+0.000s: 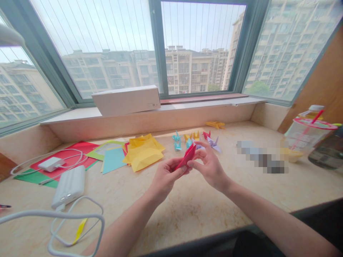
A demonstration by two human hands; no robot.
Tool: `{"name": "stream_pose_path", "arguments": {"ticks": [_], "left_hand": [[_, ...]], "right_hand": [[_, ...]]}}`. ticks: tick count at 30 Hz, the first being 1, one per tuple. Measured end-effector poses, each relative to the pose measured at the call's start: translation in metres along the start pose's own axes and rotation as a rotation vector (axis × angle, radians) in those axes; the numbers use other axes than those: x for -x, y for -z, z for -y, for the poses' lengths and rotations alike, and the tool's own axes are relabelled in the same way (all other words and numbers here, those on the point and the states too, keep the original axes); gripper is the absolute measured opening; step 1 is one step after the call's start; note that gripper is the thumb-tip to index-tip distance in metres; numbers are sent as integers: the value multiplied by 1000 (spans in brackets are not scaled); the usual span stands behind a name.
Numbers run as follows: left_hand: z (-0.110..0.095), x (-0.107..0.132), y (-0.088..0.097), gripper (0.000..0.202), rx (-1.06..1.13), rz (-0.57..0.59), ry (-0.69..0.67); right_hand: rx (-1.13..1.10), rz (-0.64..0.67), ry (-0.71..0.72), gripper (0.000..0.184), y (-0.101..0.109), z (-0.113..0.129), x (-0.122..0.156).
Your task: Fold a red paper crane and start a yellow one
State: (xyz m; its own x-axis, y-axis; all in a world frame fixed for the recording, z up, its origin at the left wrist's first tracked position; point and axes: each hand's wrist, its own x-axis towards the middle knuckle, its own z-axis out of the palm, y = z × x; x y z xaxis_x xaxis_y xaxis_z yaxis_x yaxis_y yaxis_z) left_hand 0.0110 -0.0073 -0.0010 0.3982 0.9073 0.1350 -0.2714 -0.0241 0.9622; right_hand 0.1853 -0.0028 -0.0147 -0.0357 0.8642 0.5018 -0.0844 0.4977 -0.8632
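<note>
A red piece of folded origami paper (189,155), narrow and pointed, is held up over the middle of the counter. My left hand (171,170) grips its lower end, thumb on the near face. From the right, my right hand (207,160) pinches the paper's edge, with thumb and fingers closed around it. Behind the hands stand several small folded paper cranes: blue ones (177,141), yellow ones (192,136), a red one (206,135) and a purple one (213,144). My right hand partly covers another purple one.
Yellow paper sheets (144,153), a blue sheet (114,160) and red sheets (69,153) lie left. Nearer are a white power bank (69,185), an adapter (50,164) and looping cables. A white box (127,101) rests on the sill. A plastic cup (302,137) stands right.
</note>
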Motion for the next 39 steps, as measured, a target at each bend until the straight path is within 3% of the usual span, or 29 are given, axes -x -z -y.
{"name": "stream_pose_path", "arguments": {"ticks": [8, 12, 17, 22, 39], "left_hand": [[-4, 0, -4, 32, -38, -37, 32], [-7, 2, -5, 34, -102, -51, 28], [-8, 4, -5, 38, -128, 17, 25], [-6, 3, -4, 35, -234, -32, 24], [-8, 3, -4, 29, -263, -13, 49]], "right_hand": [[136, -81, 30, 61, -3, 0, 3], [143, -41, 18, 62, -3, 2, 2], [140, 41, -44, 67, 3, 4, -2], [150, 74, -75, 74, 6, 5, -3], [-90, 149, -207, 69, 4, 10, -3]]}}
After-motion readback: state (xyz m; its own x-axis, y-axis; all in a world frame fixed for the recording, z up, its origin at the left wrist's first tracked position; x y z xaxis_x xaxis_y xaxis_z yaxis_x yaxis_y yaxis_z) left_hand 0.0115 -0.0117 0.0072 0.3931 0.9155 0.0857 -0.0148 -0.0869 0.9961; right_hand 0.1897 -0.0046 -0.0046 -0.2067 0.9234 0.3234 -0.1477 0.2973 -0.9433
